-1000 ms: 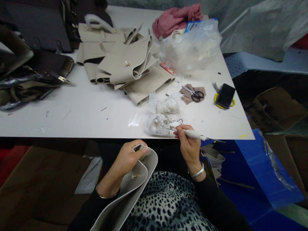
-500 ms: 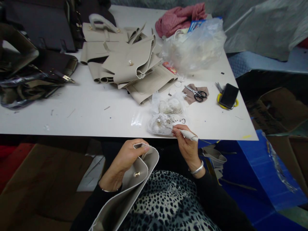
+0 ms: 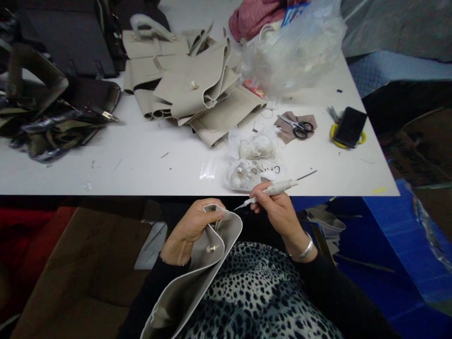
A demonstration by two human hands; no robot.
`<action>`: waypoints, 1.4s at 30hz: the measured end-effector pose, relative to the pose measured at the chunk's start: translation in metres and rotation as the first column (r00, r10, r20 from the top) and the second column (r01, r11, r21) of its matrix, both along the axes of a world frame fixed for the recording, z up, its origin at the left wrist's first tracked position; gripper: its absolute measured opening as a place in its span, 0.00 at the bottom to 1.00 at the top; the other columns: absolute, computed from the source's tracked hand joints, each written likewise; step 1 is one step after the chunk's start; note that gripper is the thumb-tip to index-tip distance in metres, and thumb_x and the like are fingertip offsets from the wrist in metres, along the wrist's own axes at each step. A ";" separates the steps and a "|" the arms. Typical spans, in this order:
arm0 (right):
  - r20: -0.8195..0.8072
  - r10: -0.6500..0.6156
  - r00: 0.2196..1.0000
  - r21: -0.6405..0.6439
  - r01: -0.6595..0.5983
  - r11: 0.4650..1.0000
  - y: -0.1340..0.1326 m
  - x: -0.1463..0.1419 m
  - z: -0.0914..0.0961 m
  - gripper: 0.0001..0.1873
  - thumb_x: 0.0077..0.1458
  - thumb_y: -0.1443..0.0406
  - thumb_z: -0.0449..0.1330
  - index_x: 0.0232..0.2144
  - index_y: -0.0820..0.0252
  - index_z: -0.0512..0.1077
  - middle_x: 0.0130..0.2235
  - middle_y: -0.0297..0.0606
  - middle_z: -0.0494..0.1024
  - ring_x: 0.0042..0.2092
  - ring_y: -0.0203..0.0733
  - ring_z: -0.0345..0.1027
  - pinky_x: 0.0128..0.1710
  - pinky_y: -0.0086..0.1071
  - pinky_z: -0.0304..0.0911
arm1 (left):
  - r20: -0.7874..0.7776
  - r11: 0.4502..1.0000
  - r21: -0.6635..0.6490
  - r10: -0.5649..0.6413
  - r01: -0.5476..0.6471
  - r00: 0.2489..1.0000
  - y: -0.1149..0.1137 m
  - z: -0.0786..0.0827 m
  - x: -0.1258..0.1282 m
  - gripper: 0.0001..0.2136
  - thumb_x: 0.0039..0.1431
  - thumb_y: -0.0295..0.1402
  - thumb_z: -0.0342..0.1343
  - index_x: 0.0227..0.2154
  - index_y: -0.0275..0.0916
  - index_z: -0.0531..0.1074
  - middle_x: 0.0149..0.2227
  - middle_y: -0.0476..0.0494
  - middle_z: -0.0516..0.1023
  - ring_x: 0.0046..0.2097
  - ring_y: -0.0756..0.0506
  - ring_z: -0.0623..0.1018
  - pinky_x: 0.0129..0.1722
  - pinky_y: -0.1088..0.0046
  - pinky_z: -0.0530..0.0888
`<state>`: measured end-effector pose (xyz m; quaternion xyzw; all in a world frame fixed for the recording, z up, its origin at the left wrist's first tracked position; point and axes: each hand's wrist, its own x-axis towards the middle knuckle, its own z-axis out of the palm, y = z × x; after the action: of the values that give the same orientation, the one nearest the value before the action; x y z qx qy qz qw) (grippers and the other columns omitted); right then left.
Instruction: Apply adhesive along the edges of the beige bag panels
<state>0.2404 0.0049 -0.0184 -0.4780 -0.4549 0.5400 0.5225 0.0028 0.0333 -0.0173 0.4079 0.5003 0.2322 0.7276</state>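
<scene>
While I look down through the head camera, the beige bag piece (image 3: 204, 260) sits low and left of centre in the frame, below the table's near edge, its folded opening facing up and its lower end running out of view. A small metal clasp (image 3: 212, 248) shows on its inner curve.

The table (image 3: 169, 179) is white, spreads across the upper frame and carries scattered thread scraps. Cardboard (image 3: 70, 278) fills the lower left; a blue container (image 3: 388, 249) stands at lower right.

I have the left hand (image 3: 195, 225) pinching the piece's curled upper edge between thumb and fingers, covering part of that rim. The right hand (image 3: 280, 213) grips a white-handled tool (image 3: 280, 187), its thin tip angled down to the left, just beside the rim; I cannot tell whether they touch.

Small plastic bags (image 3: 257, 149) lie just beyond the right hand, whose fingers and tool overlap the nearer one. Behind them is a heap of beige pieces (image 3: 201, 70), with dark bags (image 3: 67, 37) at upper left. To the right I see black-handled scissors (image 3: 304, 129) on a brown scrap (image 3: 286, 134), a phone (image 3: 350, 127) over yellow-handled scissors (image 3: 334, 136), and a large clear bag (image 3: 300, 56).
</scene>
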 end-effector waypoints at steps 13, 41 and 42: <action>-0.020 0.149 0.989 -0.065 -0.150 0.987 -0.001 -0.012 -0.003 0.18 0.66 0.49 0.65 0.36 0.58 0.76 0.28 0.32 0.76 0.30 0.35 0.71 0.29 0.28 0.68 | 0.063 0.999 -0.053 0.011 -0.008 0.998 -0.001 -0.008 0.002 0.18 0.41 0.42 0.77 0.26 0.34 0.79 0.24 0.48 0.74 0.26 0.50 0.69 0.28 0.75 0.63; -0.002 -0.050 0.999 0.092 0.050 0.994 -0.031 -0.027 -0.010 0.11 0.68 0.56 0.66 0.38 0.57 0.80 0.35 0.35 0.81 0.34 0.39 0.75 0.36 0.31 0.72 | 0.062 0.983 0.068 0.164 -0.168 0.984 -0.020 -0.007 0.020 0.18 0.46 0.43 0.75 0.27 0.35 0.76 0.23 0.50 0.71 0.26 0.51 0.67 0.28 0.75 0.62; 0.016 -0.021 1.000 0.148 0.018 0.989 -0.034 -0.023 -0.010 0.10 0.68 0.57 0.66 0.38 0.56 0.80 0.37 0.36 0.82 0.36 0.39 0.76 0.39 0.32 0.72 | 0.069 0.984 0.060 0.163 -0.168 0.984 -0.020 -0.007 0.020 0.18 0.45 0.43 0.75 0.27 0.35 0.76 0.23 0.50 0.71 0.26 0.51 0.67 0.28 0.75 0.62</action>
<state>0.2174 -0.0292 -0.0287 -0.4471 -0.4937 0.4955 0.5576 0.0230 0.0132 -0.0241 0.3809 0.5011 0.3210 0.7076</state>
